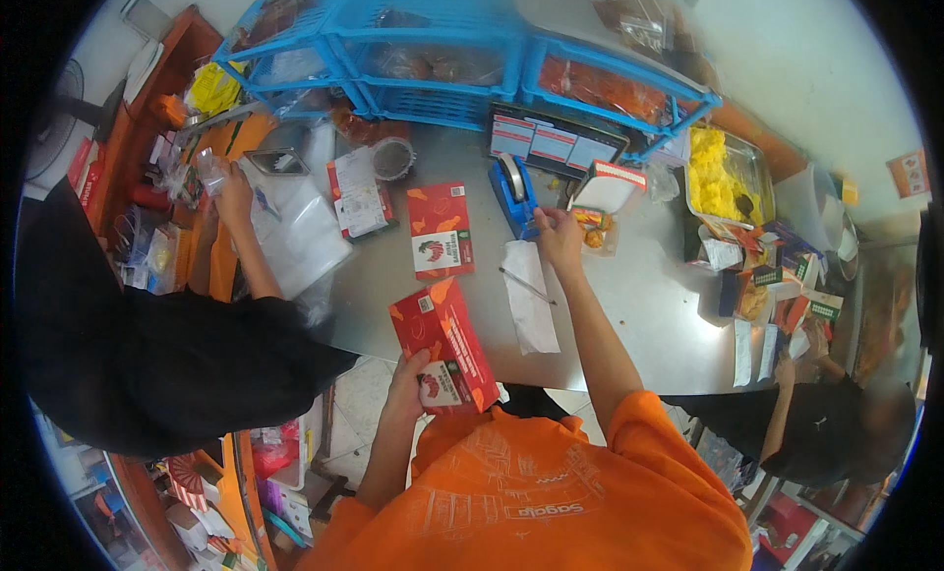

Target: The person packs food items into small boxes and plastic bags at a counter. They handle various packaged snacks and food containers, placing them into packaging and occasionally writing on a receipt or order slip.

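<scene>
My left hand (410, 385) grips a red printed cardboard food box (451, 342) by its lower left side, near the table's front edge. My right hand (558, 235) is at the front end of a blue tape dispenser (512, 195), fingertips on or by its cutter; whether tape is between them cannot be told. A second red box (440, 232) lies on the metal table beyond the held one. Below my right hand, a pen (528, 285) rests on a strip of white paper (532, 320). An open box with food (599, 228) stands just right of the dispenser.
Blue plastic racks (435, 69) and a tablet screen (553, 139) line the back. A tray of yellow food (726, 176) stands back right. Plastic bags (302, 239) lie left, where a co-worker's hand (234, 195) reaches. Another co-worker's hands (785, 368) are among food boxes (759, 298) at right.
</scene>
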`<action>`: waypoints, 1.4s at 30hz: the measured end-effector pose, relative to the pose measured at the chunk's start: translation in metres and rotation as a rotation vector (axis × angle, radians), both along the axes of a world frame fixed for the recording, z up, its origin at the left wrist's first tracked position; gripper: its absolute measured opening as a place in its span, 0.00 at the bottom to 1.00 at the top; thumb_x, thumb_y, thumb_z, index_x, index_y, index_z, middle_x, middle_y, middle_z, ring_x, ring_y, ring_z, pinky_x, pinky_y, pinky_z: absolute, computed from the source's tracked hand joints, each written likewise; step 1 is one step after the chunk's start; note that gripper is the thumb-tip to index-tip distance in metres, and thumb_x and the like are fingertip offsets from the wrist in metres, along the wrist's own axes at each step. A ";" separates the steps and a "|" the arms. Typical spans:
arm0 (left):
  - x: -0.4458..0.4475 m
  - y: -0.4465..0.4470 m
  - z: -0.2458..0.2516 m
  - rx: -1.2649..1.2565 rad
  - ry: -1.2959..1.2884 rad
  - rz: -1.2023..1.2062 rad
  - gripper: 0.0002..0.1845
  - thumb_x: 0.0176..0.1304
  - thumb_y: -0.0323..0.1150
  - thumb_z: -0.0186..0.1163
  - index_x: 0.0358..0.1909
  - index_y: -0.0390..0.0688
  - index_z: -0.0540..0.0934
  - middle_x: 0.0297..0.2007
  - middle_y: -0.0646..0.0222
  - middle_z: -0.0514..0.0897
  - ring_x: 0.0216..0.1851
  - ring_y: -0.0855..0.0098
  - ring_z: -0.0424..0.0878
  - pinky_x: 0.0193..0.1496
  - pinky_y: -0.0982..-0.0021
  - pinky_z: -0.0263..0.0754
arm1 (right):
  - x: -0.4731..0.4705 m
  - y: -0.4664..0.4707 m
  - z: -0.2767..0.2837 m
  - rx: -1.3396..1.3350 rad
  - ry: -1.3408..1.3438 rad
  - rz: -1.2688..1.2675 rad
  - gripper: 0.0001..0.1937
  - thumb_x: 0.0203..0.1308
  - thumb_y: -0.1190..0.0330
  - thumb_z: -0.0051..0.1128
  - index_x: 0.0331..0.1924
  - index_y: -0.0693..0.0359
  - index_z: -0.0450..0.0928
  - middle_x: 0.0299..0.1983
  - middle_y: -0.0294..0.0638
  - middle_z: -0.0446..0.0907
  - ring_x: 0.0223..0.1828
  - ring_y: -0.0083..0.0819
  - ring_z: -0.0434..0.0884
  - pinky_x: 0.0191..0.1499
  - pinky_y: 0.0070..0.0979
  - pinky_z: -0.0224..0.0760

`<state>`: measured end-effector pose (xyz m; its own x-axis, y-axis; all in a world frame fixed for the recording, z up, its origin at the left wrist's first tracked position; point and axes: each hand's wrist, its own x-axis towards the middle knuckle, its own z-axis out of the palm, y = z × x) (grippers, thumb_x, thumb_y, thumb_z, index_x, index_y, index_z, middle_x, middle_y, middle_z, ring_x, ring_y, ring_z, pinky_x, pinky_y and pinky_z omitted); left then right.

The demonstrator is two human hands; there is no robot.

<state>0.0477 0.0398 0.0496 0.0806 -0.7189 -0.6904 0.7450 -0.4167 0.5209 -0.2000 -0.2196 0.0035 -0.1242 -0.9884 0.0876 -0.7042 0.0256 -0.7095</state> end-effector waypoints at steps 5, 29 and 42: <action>0.020 0.017 0.008 -0.036 0.109 -0.003 0.27 0.65 0.30 0.61 0.66 0.42 0.68 0.57 0.62 0.81 0.53 0.64 0.83 0.54 0.61 0.81 | 0.020 -0.041 -0.010 0.306 -0.046 -0.054 0.24 0.59 0.45 0.65 0.31 0.62 0.90 0.24 0.51 0.85 0.27 0.44 0.85 0.35 0.38 0.76; 0.041 0.004 0.008 -0.124 -0.013 -0.094 0.35 0.61 0.41 0.67 0.68 0.43 0.68 0.59 0.65 0.80 0.55 0.64 0.82 0.56 0.60 0.81 | -0.009 0.073 0.039 0.467 -0.898 0.196 0.14 0.65 0.62 0.65 0.29 0.65 0.84 0.28 0.37 0.83 0.28 0.22 0.80 0.31 0.25 0.72; -0.010 -0.030 0.043 -0.202 0.073 -0.312 0.35 0.57 0.42 0.70 0.65 0.40 0.70 0.52 0.62 0.84 0.47 0.66 0.86 0.49 0.63 0.85 | 0.008 0.123 0.164 0.621 -0.168 0.834 0.19 0.59 0.57 0.70 0.30 0.69 0.86 0.18 0.49 0.78 0.19 0.33 0.75 0.28 0.32 0.67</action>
